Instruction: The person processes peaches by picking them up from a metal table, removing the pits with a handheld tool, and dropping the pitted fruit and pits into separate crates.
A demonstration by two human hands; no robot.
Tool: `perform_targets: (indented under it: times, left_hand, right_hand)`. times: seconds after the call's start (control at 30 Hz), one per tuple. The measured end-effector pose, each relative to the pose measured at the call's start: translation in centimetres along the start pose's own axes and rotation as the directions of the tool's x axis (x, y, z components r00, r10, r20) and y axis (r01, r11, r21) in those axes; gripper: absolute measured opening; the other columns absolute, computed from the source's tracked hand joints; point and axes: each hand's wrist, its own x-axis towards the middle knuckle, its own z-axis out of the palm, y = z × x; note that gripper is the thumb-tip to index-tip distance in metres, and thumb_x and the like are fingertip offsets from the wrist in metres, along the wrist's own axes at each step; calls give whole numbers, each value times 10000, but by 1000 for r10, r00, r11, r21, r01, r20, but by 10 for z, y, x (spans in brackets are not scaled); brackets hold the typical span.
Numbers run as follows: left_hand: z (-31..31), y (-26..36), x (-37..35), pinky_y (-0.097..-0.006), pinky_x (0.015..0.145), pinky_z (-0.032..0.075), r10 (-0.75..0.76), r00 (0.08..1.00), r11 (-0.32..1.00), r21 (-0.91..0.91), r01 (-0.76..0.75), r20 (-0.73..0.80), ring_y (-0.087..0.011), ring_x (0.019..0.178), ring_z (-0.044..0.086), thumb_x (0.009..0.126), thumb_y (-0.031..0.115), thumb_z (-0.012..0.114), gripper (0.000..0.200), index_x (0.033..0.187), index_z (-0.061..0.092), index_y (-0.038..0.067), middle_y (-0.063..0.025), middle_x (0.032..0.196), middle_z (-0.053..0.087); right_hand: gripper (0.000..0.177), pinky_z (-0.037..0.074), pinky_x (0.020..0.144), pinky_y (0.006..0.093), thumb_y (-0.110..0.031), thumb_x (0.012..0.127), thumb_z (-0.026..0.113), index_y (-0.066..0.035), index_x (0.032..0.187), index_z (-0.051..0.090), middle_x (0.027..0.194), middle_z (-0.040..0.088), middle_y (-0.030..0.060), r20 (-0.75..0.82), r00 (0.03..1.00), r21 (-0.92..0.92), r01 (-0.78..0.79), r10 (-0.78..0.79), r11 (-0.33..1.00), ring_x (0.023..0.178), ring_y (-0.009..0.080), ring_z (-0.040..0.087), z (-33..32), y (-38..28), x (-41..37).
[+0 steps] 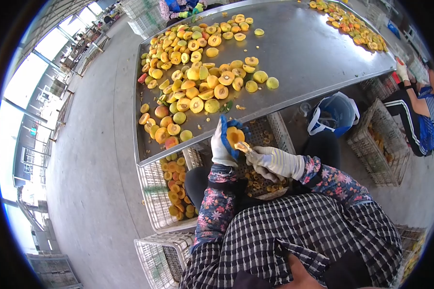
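Note:
My left hand [222, 148], in a white and blue glove, is closed around a halved yellow peach [235, 135] with its hollow facing up. Close against that half, my right hand [276, 163] in a striped pale glove pinches a small yellowish, shiny thing [243, 147] whose kind I cannot make out. Both hands are just off the near edge of the metal table [294, 72]. Many peach halves [196, 104] lie piled on it, some with the stone still in. Beneath my hands stands a crate [280, 132] with peach scraps [263, 183] inside.
A white crate [154, 197] of peach halves [174, 180] stands at my left, with another crate [147, 260] nearer me. Right of my knees are a blue bucket [340, 113] and a further crate [376, 144]. Other people sit at the table's far side and right [422, 115].

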Motion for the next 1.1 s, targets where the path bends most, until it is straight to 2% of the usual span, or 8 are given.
perform_targets:
  times: [0.1, 0.23, 0.3, 0.33, 0.73, 0.87, 0.97, 1.1]
  left_hand:
    - [-17, 14, -10, -384, 721, 574, 327, 944, 848, 454, -273, -42, -260, 847, 678, 1011, 309, 533, 308, 1068, 643, 27, -119, 976, 670]
    - [-22, 100, -52, -222, 664, 475, 409, 895, 639, 756, -141, -178, -102, 732, 625, 984, 231, 586, 277, 974, 693, -24, -53, 809, 688]
    - [-77, 138, -53, -334, 747, 511, 585, 811, 54, 999, -7, -26, -227, 806, 673, 912, 298, 651, 305, 1023, 699, 18, -110, 876, 709]
    - [-81, 150, -59, -376, 783, 517, 614, 786, -204, 976, 69, 73, -284, 847, 685, 888, 314, 664, 321, 1047, 698, 37, -137, 914, 716]
    - [-64, 140, 57, -416, 1001, 475, 278, 892, -593, 666, 452, -358, -343, 1242, 551, 819, 398, 702, 630, 1333, 536, 73, -199, 1403, 510]
    - [-90, 146, 57, -306, 739, 544, 369, 906, -109, 959, 263, -206, -217, 904, 673, 804, 248, 758, 388, 1112, 657, 34, -82, 1028, 696]
    - [-58, 143, 30, -289, 653, 546, 258, 943, 832, 544, -106, -211, -166, 827, 659, 962, 250, 595, 276, 1148, 642, 52, -30, 977, 687]
    - [-17, 116, -5, -324, 670, 574, 114, 993, 983, 140, -114, 11, -194, 889, 672, 1027, 350, 471, 418, 1277, 560, 27, -72, 1073, 672]
  right_hand:
    - [440, 487, 501, 332, -442, 982, 521, -24, 1122, 515, 650, 581, 68, -48, 987, -554, 102, -153, 826, 539, 200, 599, -24, 37, 9]
    - [462, 515, 832, 463, -348, 964, 498, -37, 1305, 474, 946, 676, 259, -119, 976, -927, -174, 181, 332, 915, 402, 662, -29, 37, -11]
    - [602, 521, 807, 474, -319, 949, 506, -77, 1473, 333, 916, 690, 239, -90, 971, -941, -155, 220, 299, 896, 407, 666, -34, 43, -11]
    - [608, 523, 801, 474, -314, 944, 510, -78, 1474, 328, 904, 691, 231, -105, 966, -944, -172, 238, 281, 882, 404, 668, -34, 43, -9]
    - [563, 524, 718, 476, -300, 923, 546, -67, 1404, 370, 812, 677, 203, -82, 975, -968, -127, 207, 217, 798, 389, 669, -42, 58, 7]
    - [487, 519, 733, 485, -317, 930, 556, -25, 1301, 434, 848, 671, 231, -121, 987, -931, -151, 107, 333, 823, 412, 660, -39, 49, 3]
    - [431, 513, 743, 489, -332, 934, 568, -1, 1196, 477, 853, 657, 250, -81, 991, -883, -21, -109, 468, 840, 440, 645, -45, 58, 8]
    - [357, 512, 723, 487, -297, 927, 610, -5, 1094, 490, 842, 649, 239, -79, 937, -838, 123, -341, 532, 841, 447, 639, -21, 12, 12]
